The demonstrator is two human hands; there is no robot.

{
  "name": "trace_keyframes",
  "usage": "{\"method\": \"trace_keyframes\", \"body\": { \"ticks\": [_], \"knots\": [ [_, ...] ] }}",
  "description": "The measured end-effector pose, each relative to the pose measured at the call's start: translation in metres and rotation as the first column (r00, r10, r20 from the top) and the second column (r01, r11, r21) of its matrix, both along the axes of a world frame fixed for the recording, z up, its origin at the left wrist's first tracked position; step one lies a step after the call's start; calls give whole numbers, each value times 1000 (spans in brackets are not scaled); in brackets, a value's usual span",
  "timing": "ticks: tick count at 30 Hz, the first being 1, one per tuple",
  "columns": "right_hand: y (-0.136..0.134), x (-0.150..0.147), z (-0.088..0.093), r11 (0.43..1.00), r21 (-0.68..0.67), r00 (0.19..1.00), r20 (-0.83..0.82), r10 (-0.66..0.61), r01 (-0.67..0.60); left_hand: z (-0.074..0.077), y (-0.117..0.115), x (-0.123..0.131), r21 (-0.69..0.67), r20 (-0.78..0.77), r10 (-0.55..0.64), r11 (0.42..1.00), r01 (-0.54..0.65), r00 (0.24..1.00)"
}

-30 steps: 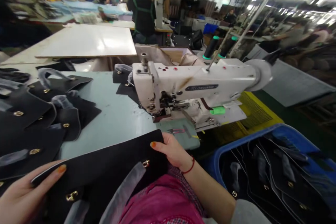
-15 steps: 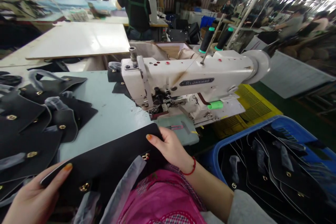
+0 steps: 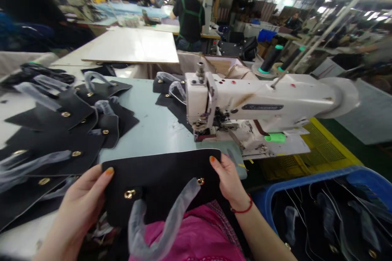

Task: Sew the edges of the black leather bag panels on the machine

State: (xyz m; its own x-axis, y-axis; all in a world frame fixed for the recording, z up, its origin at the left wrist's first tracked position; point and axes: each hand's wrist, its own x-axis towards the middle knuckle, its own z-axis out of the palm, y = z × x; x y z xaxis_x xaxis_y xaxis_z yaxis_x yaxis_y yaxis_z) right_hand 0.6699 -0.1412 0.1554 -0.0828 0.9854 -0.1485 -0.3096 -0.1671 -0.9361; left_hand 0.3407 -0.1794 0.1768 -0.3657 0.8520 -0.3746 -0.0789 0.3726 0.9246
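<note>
Between both hands I hold a black bag panel [image 3: 165, 175] by its two ends, in front of the sewing machine. Gold-coloured fittings are fixed on it, and from them hangs a handle [image 3: 170, 228] wrapped in clear plastic. My left hand [image 3: 88, 195] grips the left end, thumb on the face. My right hand [image 3: 228, 177] pinches the upper right corner, thumb on the face; its other fingers are behind the panel. The panel's long upper edge lies near the front of the pale table [image 3: 143, 118]. Beyond it stands the white sewing machine [image 3: 254, 102].
Similar black panels with wrapped handles [image 3: 64, 130] are piled at the left. More panels [image 3: 171, 94] lie behind the machine head. A blue basket [image 3: 266, 200] of panels stands at right, by a yellow crate [image 3: 330, 142]. A person [image 3: 190, 16] stands beyond a white board [image 3: 134, 47].
The panel has turned from slanted to nearly level and faces me more, its handle now fully hanging in view. The camera view has swung left. Both hands keep their hold.
</note>
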Motion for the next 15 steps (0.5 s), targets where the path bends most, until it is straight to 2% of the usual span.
{"method": "trace_keyframes", "body": {
  "ticks": [2, 4, 6, 8, 11, 15],
  "knots": [
    [-1, 6, -11, 994, -85, 995, -58, -77, 72, 10, 3, 14, 109, -32, -33, 993, 36, 999],
    [-1, 12, -21, 974, -168, 984, -62, -166, 154, 16, 7, 25, 186, -196, -75, 976, 112, 978],
    [0, 19, -31, 950, -224, 972, -36, -233, 219, 22, 11, 32, 204, -343, -129, 957, 208, 931],
    [-1, 25, -38, 933, -257, 964, -13, -264, 252, 27, 12, 39, 211, -406, -170, 938, 274, 898],
    [-1, 31, -45, 923, -282, 962, 1, -271, 260, 29, 13, 45, 236, -416, -188, 922, 305, 890],
    [-1, 25, -44, 929, -264, 963, 0, -268, 258, 16, 17, 39, 227, -322, -180, 939, 260, 930]
  ]
}}
